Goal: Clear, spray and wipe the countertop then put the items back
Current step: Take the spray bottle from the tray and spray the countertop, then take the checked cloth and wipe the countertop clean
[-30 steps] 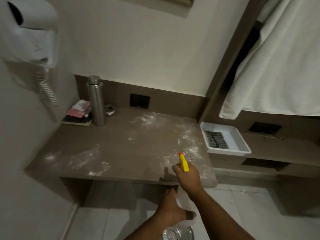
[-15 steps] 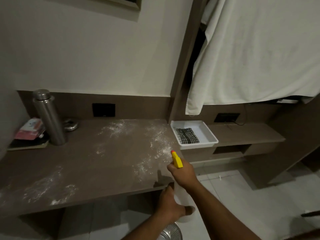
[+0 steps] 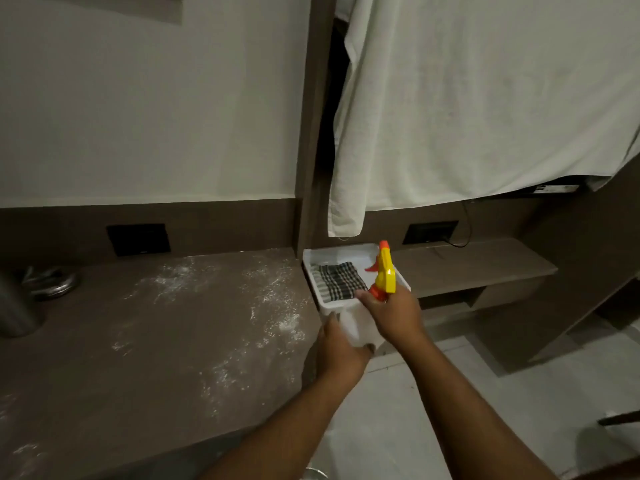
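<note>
A spray bottle (image 3: 360, 329) with a yellow and orange trigger head (image 3: 383, 271) is held in front of me. My right hand (image 3: 394, 315) grips its neck just under the trigger head. My left hand (image 3: 341, 351) holds the white bottle body from the left. Both hands hover past the right end of the brown countertop (image 3: 145, 334), which is dusted with white powder. Just behind the bottle stands a white tray (image 3: 360, 252) holding a folded checked cloth (image 3: 337, 280).
A steel bottle (image 3: 15, 310) and a metal dish (image 3: 52, 282) stand at the counter's far left. A white towel (image 3: 485, 109) hangs over the lower shelf (image 3: 478, 263). Black sockets (image 3: 138, 239) sit in the back panel. Pale tiled floor (image 3: 433, 393) lies below.
My view has swung right and closer. Both hands have lifted the spray bottle up and rightward, from the counter's front edge to just in front of the white tray.
</note>
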The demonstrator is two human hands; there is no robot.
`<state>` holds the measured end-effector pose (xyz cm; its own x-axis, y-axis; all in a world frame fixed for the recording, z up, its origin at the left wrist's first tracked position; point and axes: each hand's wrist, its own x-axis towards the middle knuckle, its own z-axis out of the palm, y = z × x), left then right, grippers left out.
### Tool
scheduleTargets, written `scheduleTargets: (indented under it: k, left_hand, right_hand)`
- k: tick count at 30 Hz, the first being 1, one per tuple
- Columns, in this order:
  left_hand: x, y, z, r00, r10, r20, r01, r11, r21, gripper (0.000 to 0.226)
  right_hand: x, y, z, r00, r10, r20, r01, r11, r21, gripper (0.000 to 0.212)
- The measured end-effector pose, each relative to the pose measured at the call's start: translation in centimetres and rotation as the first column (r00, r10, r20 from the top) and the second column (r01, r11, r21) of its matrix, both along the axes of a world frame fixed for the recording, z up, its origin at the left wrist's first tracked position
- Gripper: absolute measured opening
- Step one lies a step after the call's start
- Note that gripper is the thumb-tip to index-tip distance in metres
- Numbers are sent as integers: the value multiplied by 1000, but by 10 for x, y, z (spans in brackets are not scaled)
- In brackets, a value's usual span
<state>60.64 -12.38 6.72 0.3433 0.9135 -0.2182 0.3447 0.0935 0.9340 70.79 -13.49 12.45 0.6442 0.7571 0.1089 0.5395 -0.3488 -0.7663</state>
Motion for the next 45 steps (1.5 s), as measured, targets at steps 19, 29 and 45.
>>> scheduleTargets:
  k: [19,29,45]
  left_hand:
    - [273,235,-50,899,396,189,-201,754,-625,28]
    - [204,250,-99,749,-76,-659,120,992,23,32]
    - [144,255,-98,558,-205,-804,487,865,117,30]
  right_hand:
    - [279,256,-120,972,183,-150,-206,965,-160,19]
    - [264,225,-148,981,34,-190,-82,964,-251,39]
    - [207,230,-168,781,-107,-615,-98,952,-290,18]
